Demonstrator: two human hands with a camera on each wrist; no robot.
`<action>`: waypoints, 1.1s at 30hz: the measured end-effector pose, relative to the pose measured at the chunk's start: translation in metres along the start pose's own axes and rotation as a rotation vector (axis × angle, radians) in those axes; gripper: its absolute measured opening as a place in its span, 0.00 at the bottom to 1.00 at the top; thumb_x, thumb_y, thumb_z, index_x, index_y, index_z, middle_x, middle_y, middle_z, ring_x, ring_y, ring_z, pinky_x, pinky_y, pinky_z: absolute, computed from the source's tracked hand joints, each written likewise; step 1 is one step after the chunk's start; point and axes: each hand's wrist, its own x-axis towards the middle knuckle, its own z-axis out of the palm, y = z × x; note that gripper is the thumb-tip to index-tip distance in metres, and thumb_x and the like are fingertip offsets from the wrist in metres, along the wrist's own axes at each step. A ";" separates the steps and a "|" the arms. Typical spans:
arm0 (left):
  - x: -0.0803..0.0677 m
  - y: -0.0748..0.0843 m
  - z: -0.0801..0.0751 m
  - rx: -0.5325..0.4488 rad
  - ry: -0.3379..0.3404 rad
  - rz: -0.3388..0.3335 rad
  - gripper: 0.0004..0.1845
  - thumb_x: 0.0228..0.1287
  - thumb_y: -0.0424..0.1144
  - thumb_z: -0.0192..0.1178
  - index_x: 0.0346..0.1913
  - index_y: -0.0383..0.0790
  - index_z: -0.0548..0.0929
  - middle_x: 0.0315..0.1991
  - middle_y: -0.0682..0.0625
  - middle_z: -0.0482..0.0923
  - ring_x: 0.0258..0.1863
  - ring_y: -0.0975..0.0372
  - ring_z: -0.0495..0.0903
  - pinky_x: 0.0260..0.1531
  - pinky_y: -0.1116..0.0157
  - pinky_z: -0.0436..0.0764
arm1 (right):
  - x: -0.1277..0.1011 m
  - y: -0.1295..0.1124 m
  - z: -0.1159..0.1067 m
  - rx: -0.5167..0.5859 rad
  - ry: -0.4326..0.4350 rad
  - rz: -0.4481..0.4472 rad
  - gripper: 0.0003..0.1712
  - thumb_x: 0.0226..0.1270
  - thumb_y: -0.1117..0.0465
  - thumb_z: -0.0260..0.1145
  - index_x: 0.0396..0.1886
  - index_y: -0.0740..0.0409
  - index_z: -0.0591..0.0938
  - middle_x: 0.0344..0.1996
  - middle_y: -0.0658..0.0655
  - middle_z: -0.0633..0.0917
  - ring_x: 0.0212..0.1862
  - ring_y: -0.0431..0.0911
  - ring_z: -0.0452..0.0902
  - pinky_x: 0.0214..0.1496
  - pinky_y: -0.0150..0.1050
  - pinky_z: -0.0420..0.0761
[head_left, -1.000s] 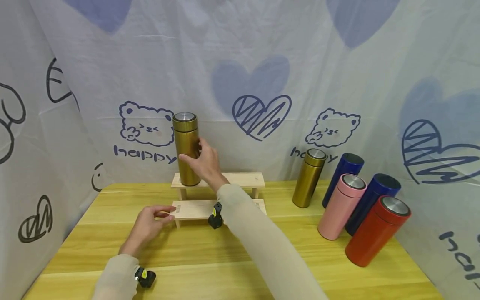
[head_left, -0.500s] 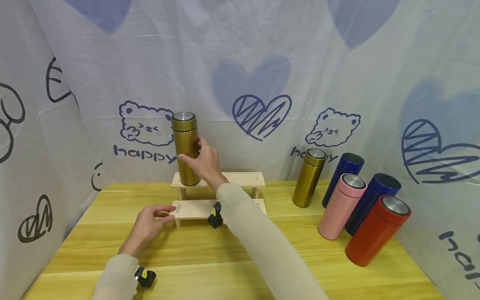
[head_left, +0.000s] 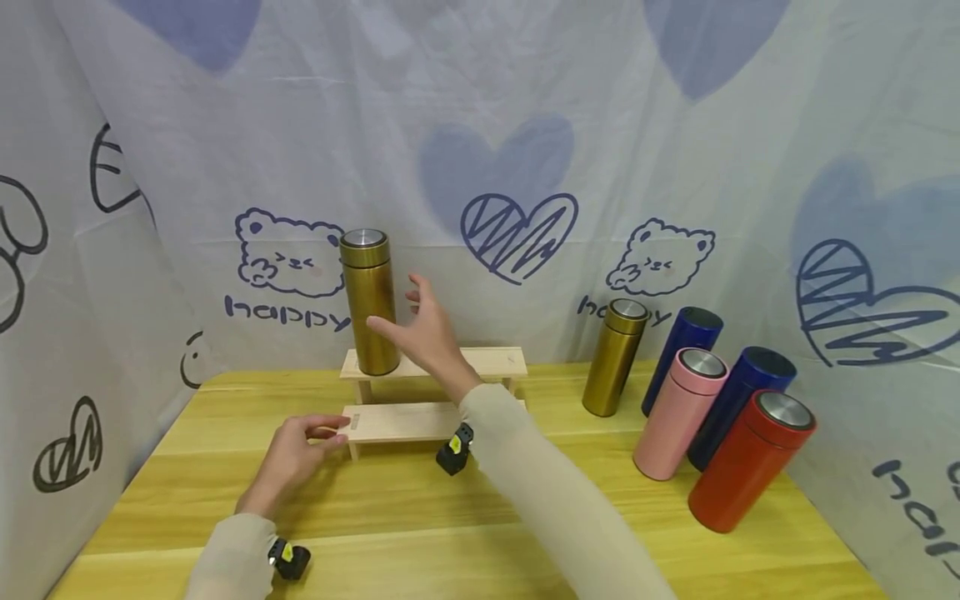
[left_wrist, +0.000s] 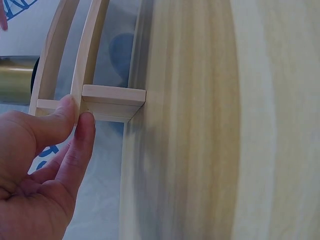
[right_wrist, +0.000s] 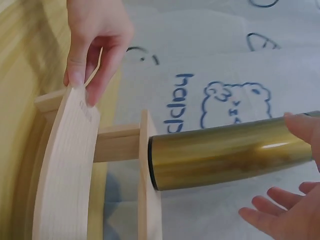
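On the yellow wooden surface [head_left: 375, 521], near a pale cloth [head_left: 420, 58] with blue hearts [head_left: 498, 158], the left hand [head_left: 292, 454] pinches a stand [head_left: 408, 421] — a gold bottle [head_left: 369, 296] sits on top, beside the spread-out right hand [head_left: 431, 333].

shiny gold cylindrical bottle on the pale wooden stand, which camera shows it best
The head view, where the bottle fits in frame top to base, only the right hand slightly overlapping. The right wrist view shows it larger, but its top is cut off; the left wrist view, only its base end.
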 end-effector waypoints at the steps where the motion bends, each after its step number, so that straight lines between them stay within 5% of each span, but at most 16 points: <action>1: 0.000 0.000 0.000 0.001 0.001 0.002 0.15 0.63 0.39 0.63 0.53 0.43 0.83 0.55 0.42 0.80 0.52 0.50 0.80 0.45 0.59 0.83 | -0.004 0.001 -0.004 0.004 0.004 0.001 0.51 0.54 0.45 0.72 0.73 0.46 0.56 0.67 0.57 0.70 0.66 0.54 0.68 0.65 0.50 0.74; 33: 0.000 -0.001 0.000 0.002 0.012 -0.022 0.15 0.63 0.40 0.63 0.52 0.45 0.84 0.54 0.43 0.81 0.51 0.51 0.79 0.42 0.63 0.81 | -0.122 0.065 -0.155 -0.055 0.189 -0.052 0.38 0.54 0.46 0.73 0.64 0.45 0.71 0.57 0.54 0.79 0.59 0.51 0.76 0.58 0.50 0.80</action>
